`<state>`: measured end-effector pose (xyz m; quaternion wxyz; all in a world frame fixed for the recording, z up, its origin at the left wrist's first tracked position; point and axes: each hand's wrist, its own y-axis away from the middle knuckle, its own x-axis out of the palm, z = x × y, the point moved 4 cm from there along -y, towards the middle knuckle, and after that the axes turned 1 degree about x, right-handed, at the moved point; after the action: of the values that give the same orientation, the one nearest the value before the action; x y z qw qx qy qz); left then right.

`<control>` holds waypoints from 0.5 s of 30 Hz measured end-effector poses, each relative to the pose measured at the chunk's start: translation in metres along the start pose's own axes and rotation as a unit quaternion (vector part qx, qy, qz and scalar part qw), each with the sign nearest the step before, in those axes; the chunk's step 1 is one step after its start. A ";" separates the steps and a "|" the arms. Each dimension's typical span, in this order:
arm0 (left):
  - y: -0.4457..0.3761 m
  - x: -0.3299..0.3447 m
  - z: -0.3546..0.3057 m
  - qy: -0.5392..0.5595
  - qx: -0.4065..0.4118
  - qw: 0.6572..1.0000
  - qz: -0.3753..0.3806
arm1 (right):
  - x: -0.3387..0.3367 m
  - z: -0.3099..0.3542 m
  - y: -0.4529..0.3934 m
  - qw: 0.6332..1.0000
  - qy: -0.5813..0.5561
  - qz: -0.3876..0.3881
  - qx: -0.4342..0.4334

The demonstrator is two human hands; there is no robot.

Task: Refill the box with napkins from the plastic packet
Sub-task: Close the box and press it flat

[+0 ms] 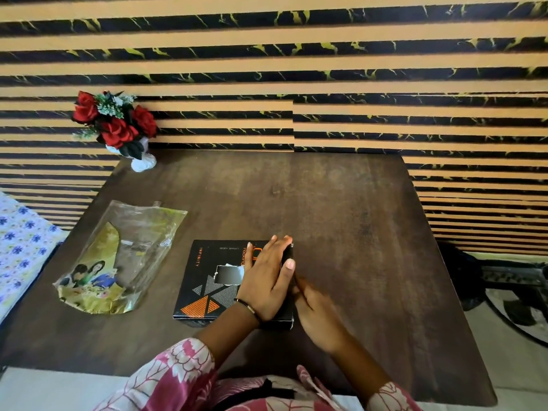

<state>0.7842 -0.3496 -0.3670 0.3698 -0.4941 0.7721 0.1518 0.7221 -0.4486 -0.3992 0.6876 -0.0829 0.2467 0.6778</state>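
A flat black box with orange and grey triangles and a torn rectangular opening in its lid lies on the dark wooden table. My left hand lies flat on the right part of the lid, fingers straight. My right hand is against the box's right side, its fingers pressed to that edge and partly blurred. A clear and gold plastic packet lies flattened to the left of the box; no napkins show inside it.
A white vase of red roses stands at the table's far left corner against the striped wall. A floral cloth lies beyond the table's left edge. A fan's base sits on the floor at right.
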 end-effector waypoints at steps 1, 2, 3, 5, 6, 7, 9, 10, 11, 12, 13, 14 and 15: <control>0.001 -0.003 0.001 0.026 -0.002 1.000 -0.006 | 0.003 0.001 0.001 1.000 0.002 -0.021 0.009; 0.002 -0.007 0.002 0.053 -0.006 0.999 -0.012 | 0.007 0.003 0.003 0.999 0.020 -0.039 0.013; 0.004 -0.013 0.005 0.071 -0.011 0.997 -0.016 | 0.012 0.008 0.005 0.997 0.056 -0.054 0.009; 0.011 -0.027 0.014 0.042 -0.007 0.999 -0.019 | 0.018 0.023 0.005 0.980 0.176 -0.089 -0.042; 0.016 -0.035 0.021 -0.007 -0.001 1.000 -0.018 | 0.023 0.029 0.005 0.961 0.246 -0.096 -0.080; 0.022 -0.043 0.033 -0.065 0.001 0.998 -0.014 | 0.029 0.035 0.003 0.942 0.306 -0.092 -0.106; 0.034 -0.055 0.055 -0.171 -0.006 0.985 -0.005 | 0.039 0.038 -0.003 0.911 0.387 -0.073 -0.120; 0.038 -0.059 0.067 -0.211 -0.013 0.977 0.007 | 0.044 0.039 -0.006 0.903 0.408 -0.066 -0.117; 0.040 -0.061 0.074 -0.243 -0.021 0.969 0.023 | 0.046 0.038 -0.010 0.899 0.419 -0.062 -0.111; 0.041 -0.061 0.079 -0.267 -0.026 0.963 0.038 | 0.047 0.038 -0.012 0.896 0.427 -0.061 -0.105; 0.038 -0.061 0.084 -0.279 -0.028 0.959 0.050 | 0.048 0.038 -0.016 0.895 0.431 -0.064 -0.099; 0.034 -0.061 0.085 -0.283 -0.028 0.957 0.059 | 0.047 0.038 -0.019 0.895 0.431 -0.067 -0.092; 0.026 -0.062 0.088 -0.285 -0.026 0.956 0.066 | 0.047 0.040 -0.025 0.897 0.430 -0.068 -0.082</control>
<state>0.8130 -0.2439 -0.3860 0.5508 -0.3879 0.6613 0.3299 0.7533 -0.3903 -0.3912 0.5496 -0.4389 0.4553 0.5459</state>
